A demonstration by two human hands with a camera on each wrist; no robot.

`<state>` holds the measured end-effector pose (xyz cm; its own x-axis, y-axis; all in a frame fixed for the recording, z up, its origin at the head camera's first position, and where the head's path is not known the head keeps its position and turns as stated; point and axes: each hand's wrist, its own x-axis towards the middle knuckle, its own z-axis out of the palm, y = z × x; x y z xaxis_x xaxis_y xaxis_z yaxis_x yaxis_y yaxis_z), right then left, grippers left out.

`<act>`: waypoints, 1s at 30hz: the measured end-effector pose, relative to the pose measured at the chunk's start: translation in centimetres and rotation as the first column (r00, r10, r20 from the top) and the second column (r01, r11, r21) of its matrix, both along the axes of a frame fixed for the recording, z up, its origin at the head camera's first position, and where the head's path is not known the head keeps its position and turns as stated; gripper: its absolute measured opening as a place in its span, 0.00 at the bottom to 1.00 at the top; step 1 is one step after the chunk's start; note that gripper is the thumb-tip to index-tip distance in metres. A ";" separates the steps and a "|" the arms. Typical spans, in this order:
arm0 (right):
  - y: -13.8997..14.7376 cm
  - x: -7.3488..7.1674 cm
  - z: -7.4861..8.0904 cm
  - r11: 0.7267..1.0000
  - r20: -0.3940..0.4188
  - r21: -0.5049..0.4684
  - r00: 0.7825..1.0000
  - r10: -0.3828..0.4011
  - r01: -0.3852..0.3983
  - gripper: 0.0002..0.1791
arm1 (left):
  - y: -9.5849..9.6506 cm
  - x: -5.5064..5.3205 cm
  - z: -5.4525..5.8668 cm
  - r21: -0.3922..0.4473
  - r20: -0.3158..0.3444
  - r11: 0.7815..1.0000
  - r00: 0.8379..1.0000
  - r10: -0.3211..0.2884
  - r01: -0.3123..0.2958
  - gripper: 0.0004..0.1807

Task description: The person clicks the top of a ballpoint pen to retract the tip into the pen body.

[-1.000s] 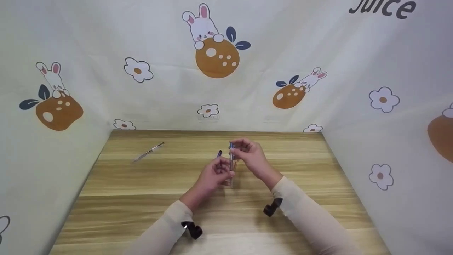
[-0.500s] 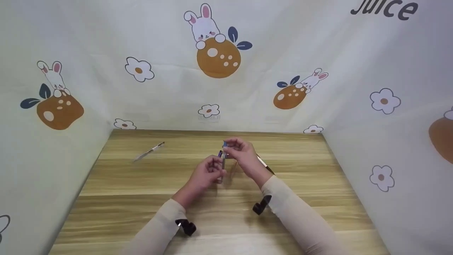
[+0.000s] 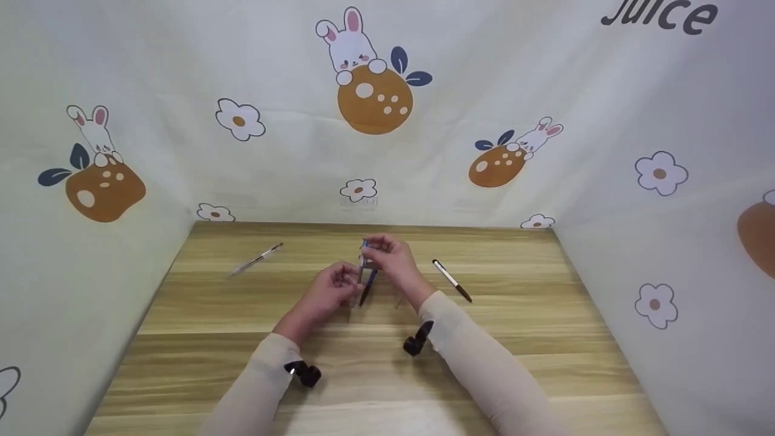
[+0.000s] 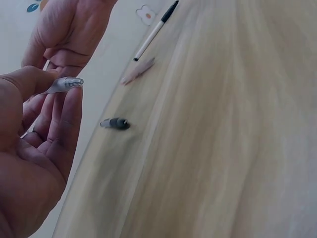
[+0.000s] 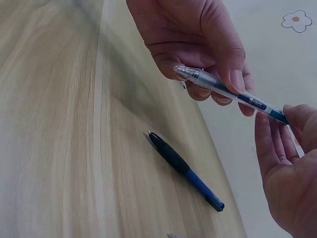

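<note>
A clear-barrelled pen (image 5: pixel 223 87) with a blue end is held upright between my two hands above the table, in the head view. My left hand (image 3: pixel 330 292) pinches its lower part, close to the clear tip. At the blue end, my right hand (image 3: pixel 392 261) has the pen between thumb and fingers. In the right wrist view both hands are on it, the left thumb pressed along the barrel. Below them a blue pen with a dark grip (image 5: pixel 183 168) lies on the table, partly hidden by the hands in the head view.
A white pen with black ends (image 3: pixel 451 281) lies to the right on the wooden table (image 3: pixel 387 387). Another clear pen (image 3: pixel 257 259) lies at the left. A pale, see-through pen (image 4: pixel 138 72) lies near the blue one. Patterned cloth walls (image 3: pixel 290 163) border the table.
Both hands have moved left, carrying the clear pen along. The white pen with black ends, earlier hidden by the right arm, has come into view, and more of the blue pen shows.
</note>
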<state>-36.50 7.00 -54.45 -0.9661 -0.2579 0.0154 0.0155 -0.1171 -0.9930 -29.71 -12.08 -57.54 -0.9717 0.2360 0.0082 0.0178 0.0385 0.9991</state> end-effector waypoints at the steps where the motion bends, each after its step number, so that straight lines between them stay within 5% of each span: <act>1: -0.3 -0.1 -0.1 1.000 0.007 0.002 1.000 -0.001 0.001 0.14 | -0.3 0.0 0.0 -0.021 -0.008 1.000 1.000 0.006 -0.006 0.18; 30: -5.1 -1.3 -1.8 0.999 0.074 -0.054 0.997 -0.004 0.008 0.14 | -4.9 -0.5 0.3 -0.090 0.041 0.996 0.999 0.023 -0.019 0.19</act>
